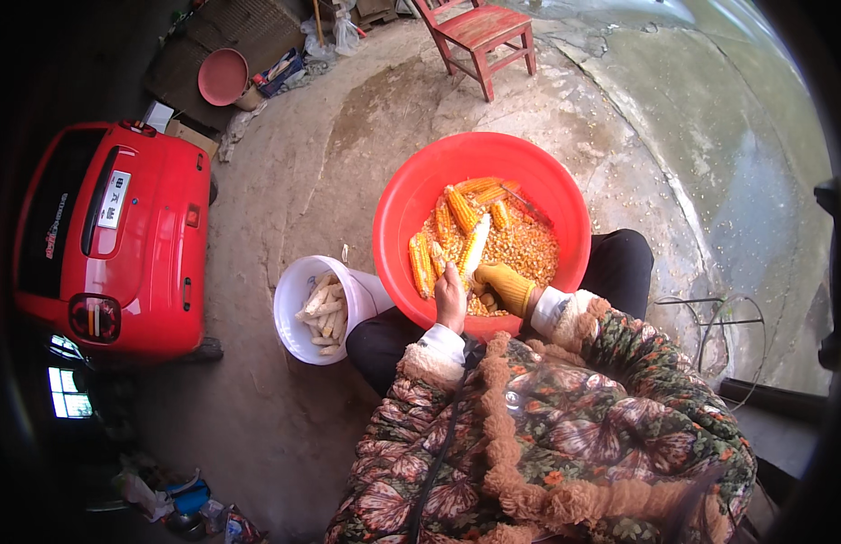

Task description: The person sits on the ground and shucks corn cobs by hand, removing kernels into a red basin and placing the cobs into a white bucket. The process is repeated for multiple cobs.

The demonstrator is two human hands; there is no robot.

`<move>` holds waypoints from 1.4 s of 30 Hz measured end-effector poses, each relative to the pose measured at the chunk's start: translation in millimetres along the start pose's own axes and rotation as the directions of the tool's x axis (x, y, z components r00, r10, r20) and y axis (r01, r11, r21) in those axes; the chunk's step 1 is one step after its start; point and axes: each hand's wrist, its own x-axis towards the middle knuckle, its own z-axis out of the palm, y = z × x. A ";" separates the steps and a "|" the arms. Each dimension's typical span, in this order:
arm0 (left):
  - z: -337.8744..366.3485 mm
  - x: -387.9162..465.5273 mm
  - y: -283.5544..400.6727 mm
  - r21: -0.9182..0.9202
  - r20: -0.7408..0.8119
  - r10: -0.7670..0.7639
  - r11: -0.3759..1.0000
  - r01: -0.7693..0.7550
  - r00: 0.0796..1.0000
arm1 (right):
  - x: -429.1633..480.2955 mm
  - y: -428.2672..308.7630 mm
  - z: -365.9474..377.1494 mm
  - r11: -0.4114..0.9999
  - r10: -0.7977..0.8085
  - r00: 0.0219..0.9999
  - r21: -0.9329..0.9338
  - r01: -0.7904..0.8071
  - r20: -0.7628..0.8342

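Observation:
A large red plastic basin (393, 197) rests at my lap, holding loose corn kernels (532, 251) and several ears of corn (462, 209). My bare left hand (451, 299) grips the lower end of a partly shelled corn cob (476, 246), whose upper part is pale and bare. Beside it, my right hand (507, 285), in a yellow knitted glove, is curled against the lower end of the same cob; its fingertips are partly hidden. A thin tool (528, 202) lies at the basin's upper right, over the kernels.
Left of the basin, a white bucket (281, 309) holds bare corn cobs (325, 313). A red wooden chair (485, 30) stands beyond the basin on the concrete floor. At the left is a red car (155, 251). A thin metal frame (709, 323) stands at the right.

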 end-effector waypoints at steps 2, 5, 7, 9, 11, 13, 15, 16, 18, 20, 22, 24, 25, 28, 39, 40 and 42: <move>-0.9 0.4 0.4 0.113 -0.005 0.059 0.992 -0.058 0.998 | 1.0 -0.6 -0.3 0.998 0.003 0.999 -0.058 -0.001 0.035; 0.0 -3.0 3.6 0.151 0.030 0.113 0.982 -0.116 0.993 | 4.2 2.3 -2.3 0.982 -0.003 1.000 -0.188 0.005 0.007; 1.2 -3.9 9.6 -0.021 0.058 0.010 1.000 -0.009 0.998 | 8.4 6.2 -5.4 0.975 -0.030 0.999 -0.219 0.027 -0.014; 0.5 -6.1 16.7 -0.175 0.106 -0.141 0.972 0.158 0.984 | 14.5 7.6 -11.5 0.951 -0.119 0.992 -0.291 0.102 -0.042; -10.6 -7.5 26.0 -0.032 0.154 -0.189 0.980 0.196 0.970 | 20.6 4.5 -21.2 0.877 -0.279 0.959 -0.423 0.230 -0.058; -17.2 -6.3 32.4 0.056 0.168 -0.163 0.986 0.156 0.972 | 25.6 -1.9 -30.5 0.834 -0.343 0.917 -0.516 0.197 -0.205; -19.1 -1.8 36.1 0.094 0.137 -0.119 0.990 0.107 0.983 | 24.8 -6.9 -36.8 0.705 -0.499 0.789 -0.698 0.128 -0.359; -22.4 0.5 38.2 0.182 0.119 -0.115 0.979 0.092 0.986 | 23.8 -8.8 -37.1 0.553 -0.658 0.700 -0.809 0.200 -0.277; -22.3 3.8 40.3 0.251 0.134 -0.025 0.968 -0.009 0.991 | 19.8 -12.9 -35.1 0.246 -0.847 0.520 -0.948 0.202 -0.109; -21.7 7.0 43.9 0.281 0.153 0.005 0.959 -0.048 0.988 | 11.5 -16.7 -34.0 -0.034 -0.788 0.598 -0.980 0.196 0.147; -20.2 10.0 48.7 0.298 0.230 0.076 0.944 -0.145 0.970 | 4.4 -18.5 -30.4 -0.165 -0.728 0.610 -0.944 0.284 0.311; -22.0 12.4 54.6 0.256 0.243 0.039 0.961 -0.103 0.969 | -0.7 -20.4 -27.9 -0.043 -0.625 0.750 -0.970 0.241 0.214; -25.8 12.6 57.6 0.206 0.227 -0.030 0.978 -0.018 0.973 | -2.4 -20.9 -26.8 0.044 -0.550 0.819 -0.974 0.222 0.162; -18.2 12.5 58.2 0.043 0.218 0.284 0.953 -0.300 0.934 | -5.8 -18.5 -21.4 0.174 -0.584 0.802 -0.946 0.273 0.124; 3.0 4.0 51.2 0.531 -0.074 0.528 0.739 -0.415 0.846 | -14.4 -8.8 -4.6 0.439 -0.573 0.812 -0.793 0.423 0.115; 4.4 4.6 49.3 0.544 -0.094 0.561 0.720 -0.430 0.822 | -14.0 -6.8 -4.6 0.452 -0.583 0.805 -0.778 0.437 0.114; 4.4 5.6 44.5 0.570 -0.098 0.563 0.708 -0.417 0.821 | -11.7 -1.3 -4.1 0.505 -0.536 0.840 -0.765 0.400 0.086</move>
